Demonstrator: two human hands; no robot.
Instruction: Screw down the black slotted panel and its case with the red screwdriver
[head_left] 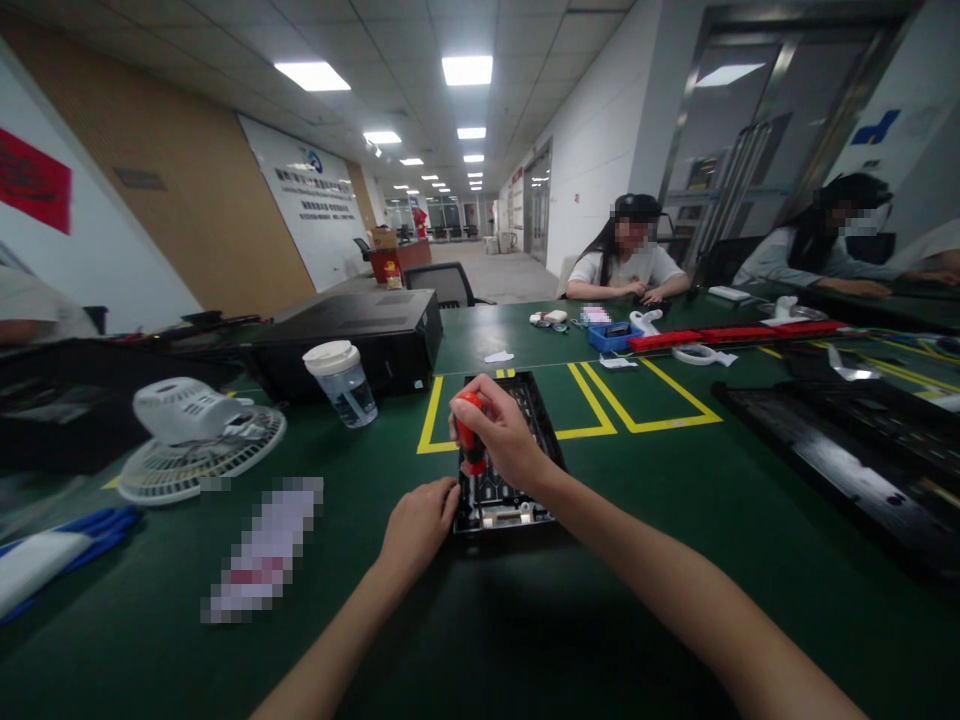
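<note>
1. Black casing [491, 495] lies on the table [637, 620] straight ahead of us, long axis running away from us; far part overlaps the yellow tape markings [585, 433].
2. Right hand [501, 425]: over the casing, closed round a red-handled screwdriver [471, 430], handle near upright. Tip: we can't make it out.
3. Left hand [421, 515]: at the casing's near left edge, fingers bent, seemingly touching; gripping or just steadying, we can't tell.
4. Right hand is over the middle, left by the near end. Our right hand and forearm hide part of the casing.
5. Around: lidded cup [341, 385] and white fan [187, 415] left, larger black panel [847, 470] right, all apart from the casing.
</note>
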